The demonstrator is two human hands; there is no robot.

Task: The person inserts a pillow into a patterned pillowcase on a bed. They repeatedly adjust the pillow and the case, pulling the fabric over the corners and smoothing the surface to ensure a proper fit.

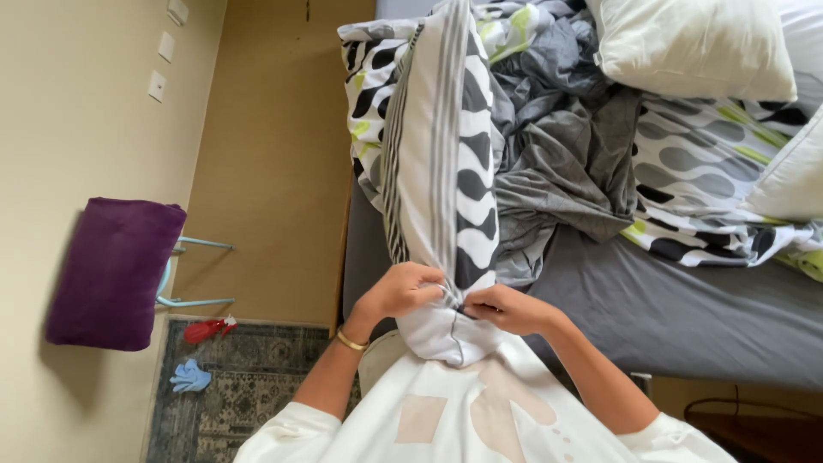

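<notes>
Soft patterned pillowcase [441,171] end is pinched shut-tight by left hand [403,290] and right hand [507,309] fingers.

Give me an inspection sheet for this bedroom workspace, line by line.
Surface: bed with a plain grey fitted sheet, partly bare.
Job's things: long pillow in a white, grey-striped and black wave-patterned case, standing up from the person's lap; its gathered open end is pinched between both hands.
Clutter: crumpled grey duvet; wave-patterned white, grey and lime sheet; two plain white pillows.
Grippers: left hand and right hand both closed on the case's end.
Cables: dark cable beside the bed, lower right.
Surroundings: purple cushion on a light-blue chair; red item and blue cloth on a patterned rug; beige wall.
</notes>
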